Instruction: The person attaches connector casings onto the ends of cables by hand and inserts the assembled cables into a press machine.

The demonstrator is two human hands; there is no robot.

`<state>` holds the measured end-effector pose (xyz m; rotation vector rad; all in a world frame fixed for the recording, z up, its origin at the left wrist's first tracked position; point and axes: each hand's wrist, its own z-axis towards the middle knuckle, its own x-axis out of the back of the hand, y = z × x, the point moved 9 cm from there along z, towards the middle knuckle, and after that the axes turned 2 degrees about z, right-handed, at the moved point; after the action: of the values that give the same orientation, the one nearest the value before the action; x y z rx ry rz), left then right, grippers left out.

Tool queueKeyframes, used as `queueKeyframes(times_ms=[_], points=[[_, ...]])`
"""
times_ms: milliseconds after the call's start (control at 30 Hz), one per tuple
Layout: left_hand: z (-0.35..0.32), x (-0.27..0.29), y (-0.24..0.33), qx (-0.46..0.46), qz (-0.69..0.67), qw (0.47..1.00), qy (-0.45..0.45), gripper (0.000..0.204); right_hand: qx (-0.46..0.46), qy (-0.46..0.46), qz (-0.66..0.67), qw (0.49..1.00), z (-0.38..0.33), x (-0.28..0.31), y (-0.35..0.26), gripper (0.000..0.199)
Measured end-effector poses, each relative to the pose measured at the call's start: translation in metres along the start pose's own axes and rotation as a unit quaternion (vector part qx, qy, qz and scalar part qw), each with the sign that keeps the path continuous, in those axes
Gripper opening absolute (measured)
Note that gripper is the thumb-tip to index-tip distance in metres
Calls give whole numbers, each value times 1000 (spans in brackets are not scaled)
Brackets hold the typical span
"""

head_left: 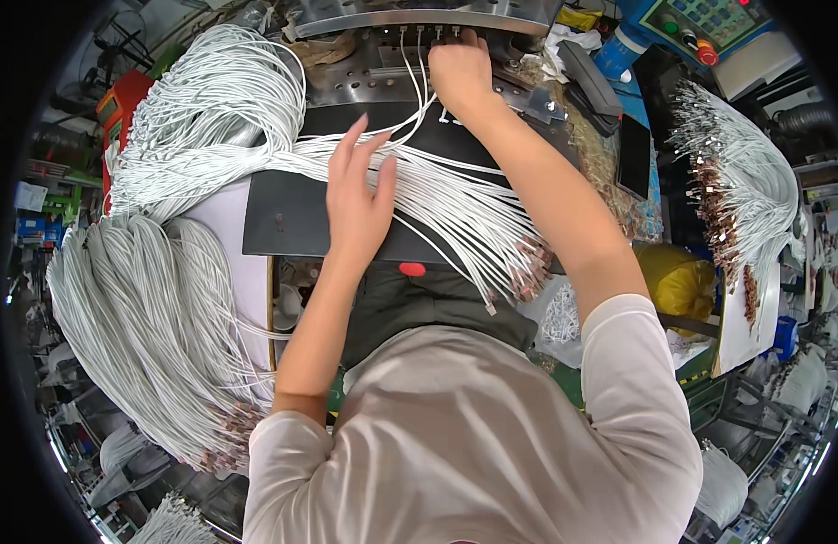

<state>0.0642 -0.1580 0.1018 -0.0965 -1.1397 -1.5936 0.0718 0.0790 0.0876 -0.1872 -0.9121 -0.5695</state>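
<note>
My right hand (462, 74) reaches up to the front of a metal machine (514, 18), its fingers curled closed at the row of slots. What they pinch there is hidden. Several white cables (413, 68) run from the slots, to the left of this hand, down to the work surface. Over a bundle of white cables (455, 195) with copper-coloured plug ends, my left hand (357, 195) is open with its fingers stretched out. The bundle lies across a black mat (287, 218) and fans toward the lower right.
A big coil of white cables (210, 100) is piled at the far left, with another thick bundle (147, 326) hanging below it. More cables (745, 172) lie at the right. A dark pouch (589, 80), a phone (633, 156) and a control panel (709, 27) are at the upper right.
</note>
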Motion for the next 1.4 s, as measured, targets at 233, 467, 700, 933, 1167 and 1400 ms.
queueKeyframes(times_ms=[233,467,700,933,1167,1400], points=[[-76,26,16,53,-159,984,-55,18,6,26,42,999,4,4,3,20],[-186,-36,-19,320,-453,753,-353,23,-117,105,318,935,-108,129,100,24],[-229,10,-160,491,-498,714,34,38,-379,-1,250,891,-376,167,101,17],[-223,22,-194,477,-379,791,51,22,-436,-128,479,751,-420,98,2,40],[-242,23,-205,516,-363,771,84,18,-433,-209,610,630,-428,85,9,68],[-244,21,-204,513,-378,766,84,14,-591,-194,642,448,-468,67,14,76]])
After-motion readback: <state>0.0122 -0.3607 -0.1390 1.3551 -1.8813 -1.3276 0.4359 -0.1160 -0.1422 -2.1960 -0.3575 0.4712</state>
